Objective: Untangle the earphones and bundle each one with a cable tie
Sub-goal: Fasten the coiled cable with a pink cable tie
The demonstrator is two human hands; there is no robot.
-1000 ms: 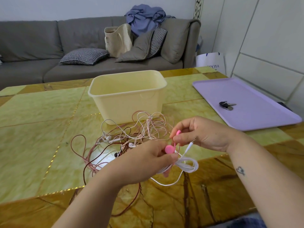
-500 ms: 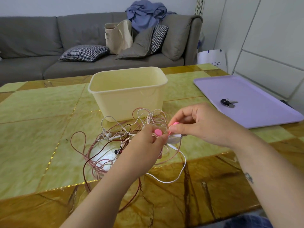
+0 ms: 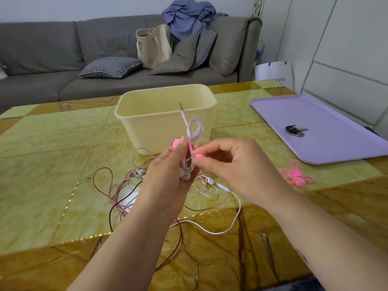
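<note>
Left hand (image 3: 168,181) gripping coiled white earphones (image 3: 194,131) upright, right hand (image 3: 237,164) pinching pink cable tie (image 3: 190,147) seemingly wrapped round them, tangled earphones (image 3: 134,185) at seven o'clock, spare ties (image 3: 296,174) at three o'clock.

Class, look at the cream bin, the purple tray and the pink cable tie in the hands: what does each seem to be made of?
Cream bin: likely moulded plastic, matt, with a rolled rim. Purple tray: probably plastic, smooth satin surface, raised edge. Pink cable tie: looks like soft silicone or rubber, bending round the white earphone cable; hard to be sure.
</note>
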